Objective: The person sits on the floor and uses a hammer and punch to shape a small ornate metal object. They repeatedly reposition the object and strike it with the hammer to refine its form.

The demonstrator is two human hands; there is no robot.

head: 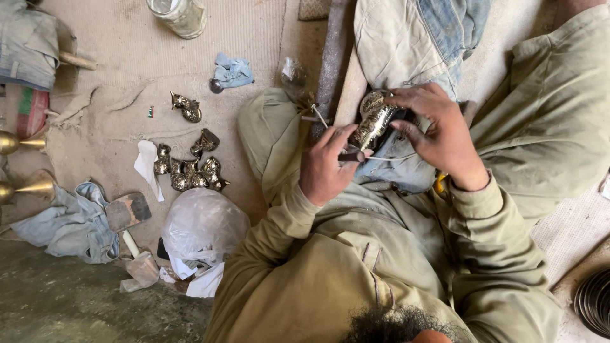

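A whitish translucent plastic bag (202,227), bulging and knotted, is seen on the floor at lower left; a smaller crumpled clear bag (142,272) lies just beside it. A clear jar (180,15) stands at the top edge. No labels, signs or screens are seen

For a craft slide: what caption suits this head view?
Both hands hold a carved brass piece over the lap.

This is a small metal craft workshop on the floor. On the left, brass figurines (190,174) lie on a worn mat (127,57), with a wooden mallet (130,219) nearer and brass cones (25,184) at far left.
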